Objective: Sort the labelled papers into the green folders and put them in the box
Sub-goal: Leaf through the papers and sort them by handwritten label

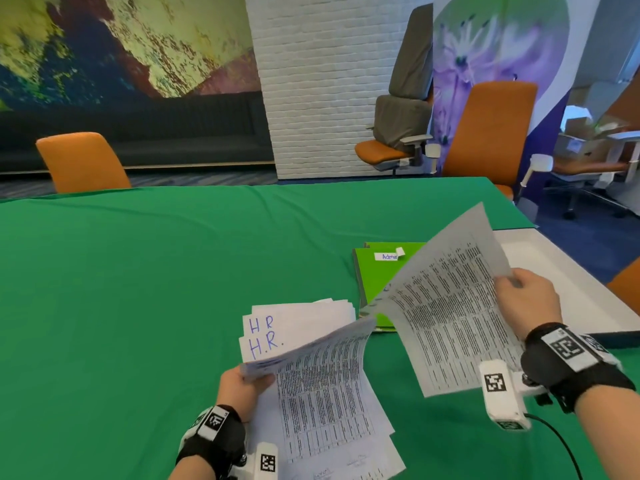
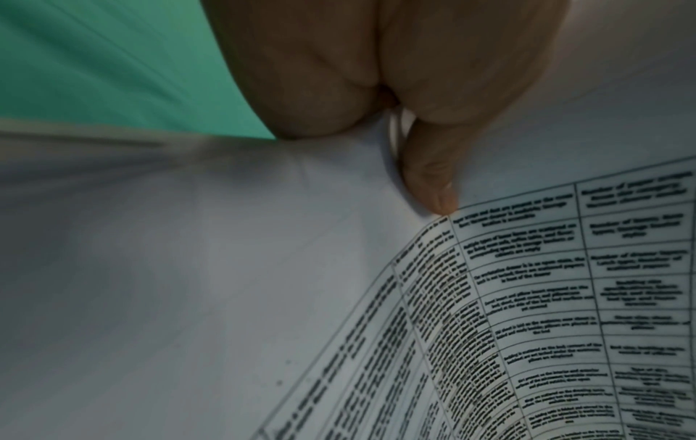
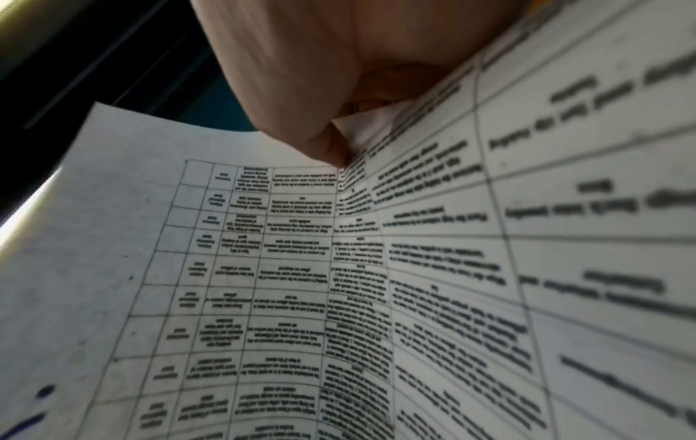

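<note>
Folders (image 1: 382, 271) are lying just beyond and left of your right hand (image 1: 531, 299), which is pinching a lifted sheet (image 1: 450, 306) by its edge, long axis slanting away; your left hand (image 1: 242, 386) is gripping the HR-labelled stack (image 1: 304, 341), farther from them.

An office meeting room. A large table (image 1: 173, 258) under a green cloth is ringed by orange upholstered chairs (image 1: 81, 162) and swivel office chairs with white armrests (image 1: 398, 133) well beyond the fingers. Behind them stand a white brick pillar (image 1: 311, 81), big printed wall murals (image 1: 121, 46) and a long dark bench (image 1: 156, 129). Printed table sheets (image 1: 446, 306), papers marked "HR" (image 1: 298, 323) and green folders (image 1: 384, 271) lie near the fingers.
</note>
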Tool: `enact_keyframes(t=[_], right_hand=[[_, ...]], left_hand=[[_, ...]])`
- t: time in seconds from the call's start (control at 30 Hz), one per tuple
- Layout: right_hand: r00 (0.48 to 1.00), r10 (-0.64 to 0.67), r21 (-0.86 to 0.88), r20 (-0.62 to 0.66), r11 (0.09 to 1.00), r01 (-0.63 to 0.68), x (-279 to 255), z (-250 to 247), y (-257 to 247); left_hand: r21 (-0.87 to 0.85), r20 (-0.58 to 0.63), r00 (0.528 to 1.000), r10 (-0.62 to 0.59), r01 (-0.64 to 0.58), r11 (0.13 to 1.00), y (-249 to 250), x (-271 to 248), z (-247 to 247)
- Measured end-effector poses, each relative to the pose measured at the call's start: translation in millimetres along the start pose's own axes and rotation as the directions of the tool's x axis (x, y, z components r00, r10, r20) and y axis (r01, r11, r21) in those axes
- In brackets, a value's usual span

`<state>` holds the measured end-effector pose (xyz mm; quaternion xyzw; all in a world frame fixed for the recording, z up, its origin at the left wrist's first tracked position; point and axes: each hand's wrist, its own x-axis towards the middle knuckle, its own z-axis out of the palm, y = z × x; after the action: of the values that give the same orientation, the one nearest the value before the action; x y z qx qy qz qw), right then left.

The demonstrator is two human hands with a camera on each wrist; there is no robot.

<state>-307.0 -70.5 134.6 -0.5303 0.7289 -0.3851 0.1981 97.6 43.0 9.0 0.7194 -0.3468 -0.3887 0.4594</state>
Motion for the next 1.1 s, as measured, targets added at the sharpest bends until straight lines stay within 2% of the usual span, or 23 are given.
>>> enact_keyframes(t=[0.27, 0.37, 0.5, 0.63, 0.73, 0.83, 0.9, 0.97, 1.1], right_hand=[[1.0, 0.01, 0.037, -0.005, 0.999, -0.01, -2.9, 5.0, 2.5], [0.992, -0.055, 0.087, 0.114, 0.995, 0.045, -8.8, 10.9, 7.4], [0.946, -0.189, 0.083, 0.262, 0.981, 0.173, -16.9, 22.7, 11.9], [0.912, -0.214, 0.103, 0.35, 0.976, 0.19, -19.8, 27.3, 13.9], [0.865, -0.236, 0.133, 0.442, 0.971, 0.197, -24.2, 29.9, 10.4], [0.855, -0.216, 0.19, 0.472, 0.972, 0.141, -29.1, 32.1, 8.0], [0.874, -0.171, 0.266, 0.456, 0.963, 0.05, -33.2, 32.6, 7.8], [0.865, -0.101, 0.29, 0.492, 0.956, -0.053, -41.8, 36.3, 9.9], [0.725, -0.007, 0.172, 0.688, 0.973, -0.154, -68.9, 57.0, 24.4]], left_hand=[[-0.085, 0.037, 0.999, -0.027, 0.03, 0.996, 2.6, -3.1, 6.4], [-0.093, 0.041, 0.999, -0.016, 0.019, 0.995, 2.0, -3.0, 6.3], [-0.106, 0.067, 0.998, 0.006, 0.001, 0.994, 4.9, -4.4, 9.2], [-0.159, 0.12, 0.992, 0.038, -0.018, 0.987, 16.5, -9.2, 13.4], [-0.169, 0.162, 0.985, 0.056, -0.028, 0.985, 26.8, -12.1, 17.4], [-0.162, 0.192, 0.978, 0.086, -0.055, 0.985, 36.5, -14.1, 21.5], [-0.179, 0.205, 0.974, 0.099, -0.062, 0.982, 40.9, -14.5, 23.8], [-0.204, 0.218, 0.97, 0.103, -0.058, 0.977, 43.5, -14.3, 25.6], [-0.225, 0.218, 0.969, 0.118, -0.068, 0.972, 46.7, -16.5, 34.7]])
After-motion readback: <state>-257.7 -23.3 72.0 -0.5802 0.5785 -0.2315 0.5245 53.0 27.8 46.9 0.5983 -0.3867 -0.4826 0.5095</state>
